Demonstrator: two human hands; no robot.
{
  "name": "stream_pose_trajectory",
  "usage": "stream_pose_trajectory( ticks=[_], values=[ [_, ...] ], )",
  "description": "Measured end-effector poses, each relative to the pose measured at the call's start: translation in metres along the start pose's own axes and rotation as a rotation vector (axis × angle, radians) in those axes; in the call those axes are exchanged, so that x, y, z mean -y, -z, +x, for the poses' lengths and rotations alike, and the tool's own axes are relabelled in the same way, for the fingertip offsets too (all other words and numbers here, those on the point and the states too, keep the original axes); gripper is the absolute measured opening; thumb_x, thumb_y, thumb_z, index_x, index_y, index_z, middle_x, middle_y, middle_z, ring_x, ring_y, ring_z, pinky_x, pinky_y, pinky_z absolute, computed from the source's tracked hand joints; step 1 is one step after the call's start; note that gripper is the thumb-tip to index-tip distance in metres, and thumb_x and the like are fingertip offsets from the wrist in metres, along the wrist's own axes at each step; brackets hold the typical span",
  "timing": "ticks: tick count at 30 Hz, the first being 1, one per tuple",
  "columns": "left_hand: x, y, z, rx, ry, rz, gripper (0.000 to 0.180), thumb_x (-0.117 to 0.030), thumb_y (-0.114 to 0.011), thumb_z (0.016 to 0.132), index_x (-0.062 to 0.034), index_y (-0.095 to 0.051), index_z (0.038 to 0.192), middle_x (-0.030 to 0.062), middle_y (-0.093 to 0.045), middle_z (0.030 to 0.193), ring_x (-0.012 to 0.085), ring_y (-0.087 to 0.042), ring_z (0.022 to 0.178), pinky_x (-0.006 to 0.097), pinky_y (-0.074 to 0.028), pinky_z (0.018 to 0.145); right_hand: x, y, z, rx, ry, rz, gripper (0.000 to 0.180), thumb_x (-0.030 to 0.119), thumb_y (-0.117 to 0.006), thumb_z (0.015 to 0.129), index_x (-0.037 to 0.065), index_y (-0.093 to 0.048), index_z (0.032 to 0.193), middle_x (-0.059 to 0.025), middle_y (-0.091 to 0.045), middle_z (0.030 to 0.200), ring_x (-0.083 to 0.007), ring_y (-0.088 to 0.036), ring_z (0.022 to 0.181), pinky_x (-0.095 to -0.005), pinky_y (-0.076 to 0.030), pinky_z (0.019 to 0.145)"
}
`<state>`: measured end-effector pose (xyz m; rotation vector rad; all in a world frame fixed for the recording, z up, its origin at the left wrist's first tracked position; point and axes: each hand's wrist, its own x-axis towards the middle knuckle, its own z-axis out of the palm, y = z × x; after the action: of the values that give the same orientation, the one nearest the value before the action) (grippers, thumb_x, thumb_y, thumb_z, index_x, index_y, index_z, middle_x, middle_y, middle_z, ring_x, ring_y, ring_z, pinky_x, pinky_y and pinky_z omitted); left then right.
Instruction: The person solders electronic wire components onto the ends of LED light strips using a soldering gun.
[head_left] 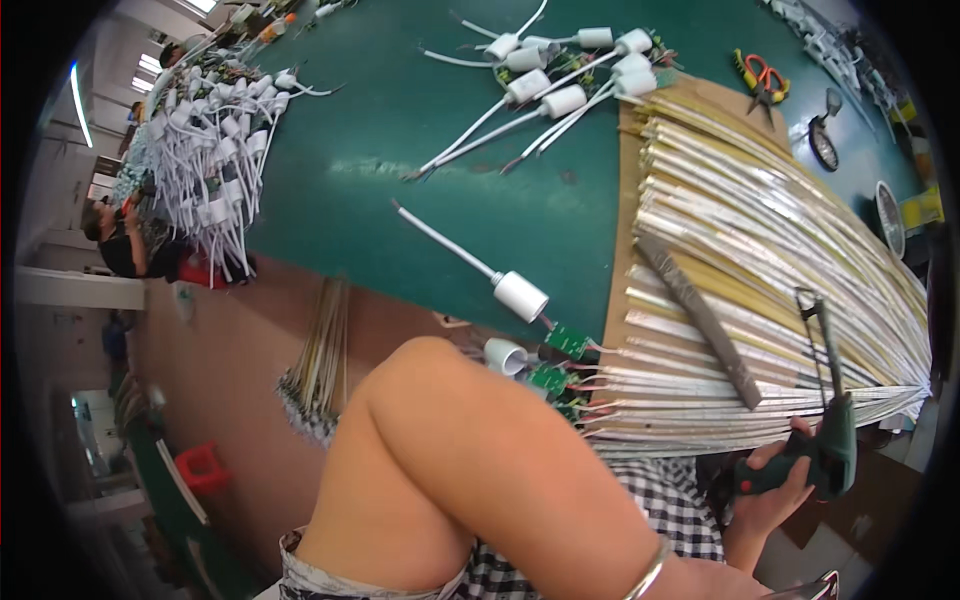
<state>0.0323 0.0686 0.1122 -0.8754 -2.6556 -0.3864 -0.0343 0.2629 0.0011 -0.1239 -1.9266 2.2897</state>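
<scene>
My right hand (778,492) grips a dark green soldering gun (838,448) with a red button and a thin metal tip. It is beside the near edge of a fan of white and yellow LED strips (700,230). My left arm is sharply bent across the foreground, with a bangle on the wrist. Only the base of my left hand (705,580) shows at the lower edge; its fingers are hidden. Small green circuit boards (568,341) are wired to strip ends. A white cap with a cable (520,296) lies by the nearest board.
A grey flat bar (698,320) lies across the strips. White caps with cables (562,100) and orange-handled cutters (762,76) are farther back on the green table (350,190). A large cap pile (215,160) hangs over the left edge. A person (125,240) works beyond it.
</scene>
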Motion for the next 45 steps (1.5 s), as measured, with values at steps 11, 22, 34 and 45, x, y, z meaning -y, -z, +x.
stream_pose_trajectory(
  ticks=[11,22,34,45],
  values=[
    [0.198,-0.015,-0.034,-0.290,0.206,0.191,0.020,-0.007,-0.064,0.071,-0.0060,-0.064,0.091,0.0088,-0.063,0.093,0.0285,-0.059,0.088,0.039,-0.048,0.075,-0.005,0.019,0.001,0.083,-0.049,0.056,0.043,0.018,-0.054,0.085,-0.007,-0.041,0.118,-0.0192,-0.054,0.108,-0.0176,-0.057,0.052,-0.0279,-0.047,0.042],
    [0.326,-0.046,-0.098,-0.249,1.018,0.161,0.032,-0.019,-0.062,0.081,-0.0102,-0.056,0.111,0.0109,-0.054,0.109,0.0322,-0.056,0.099,0.041,-0.046,0.083,0.004,0.007,-0.010,0.035,-0.156,0.286,0.045,0.025,-0.052,0.090,0.001,-0.038,0.125,-0.0135,-0.057,0.083,-0.0188,-0.056,0.053,-0.0293,-0.048,0.045],
    [0.209,-0.014,-0.137,0.031,0.632,0.072,0.041,-0.009,-0.064,0.076,-0.0065,-0.056,0.116,0.0107,-0.056,0.111,0.0288,-0.054,0.101,0.036,-0.043,0.087,-0.001,-0.011,-0.009,0.153,-0.322,0.266,0.054,0.026,-0.051,0.090,0.005,-0.030,0.135,-0.0090,-0.052,0.073,-0.0188,-0.053,0.058,-0.0327,-0.048,0.053],
    [0.204,-0.051,-0.096,-0.024,0.675,-0.257,0.045,-0.002,-0.067,0.072,-0.0082,-0.058,0.116,0.0102,-0.059,0.096,0.0236,-0.058,0.082,0.033,-0.047,0.073,0.001,-0.005,-0.016,0.254,-0.346,0.115,0.036,0.006,-0.059,0.082,-0.002,-0.048,0.115,-0.0094,-0.056,0.081,-0.0186,-0.059,0.067,-0.0307,-0.049,0.057]
  ],
)
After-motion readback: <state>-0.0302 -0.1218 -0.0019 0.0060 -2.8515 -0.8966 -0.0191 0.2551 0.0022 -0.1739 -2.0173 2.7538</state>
